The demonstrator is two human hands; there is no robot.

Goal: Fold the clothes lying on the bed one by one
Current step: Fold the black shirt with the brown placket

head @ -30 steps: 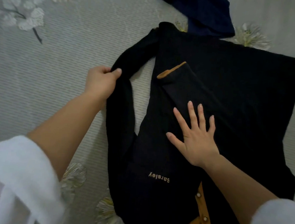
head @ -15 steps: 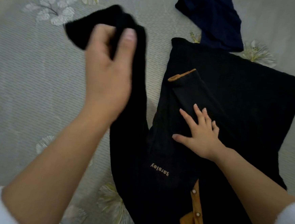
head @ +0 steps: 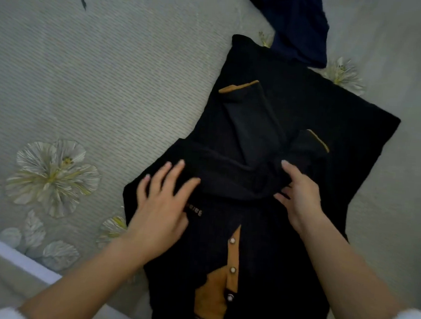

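Note:
A black long-sleeved shirt (head: 309, 111) with tan collar, button placket and tan cuffs lies flat on the bed, collar toward me. Both sleeves are folded across its body; one cuff (head: 237, 87) points up-left, the other cuff (head: 318, 141) lies at the right. My left hand (head: 161, 206) rests flat with spread fingers on the folded sleeve near the chest lettering. My right hand (head: 298, 194) pinches the sleeve fabric between thumb and fingers near the middle of the shirt.
A dark navy garment (head: 298, 22) lies beyond the shirt at the top. The grey bedsheet (head: 110, 76) has white and yellow flower prints. A white bed edge (head: 15, 257) runs along the lower left.
My left hand, which had lifted the left sleeve high, has laid it across the shirt and now lies flat on it. My right hand went from pressing flat to pinching the sleeve.

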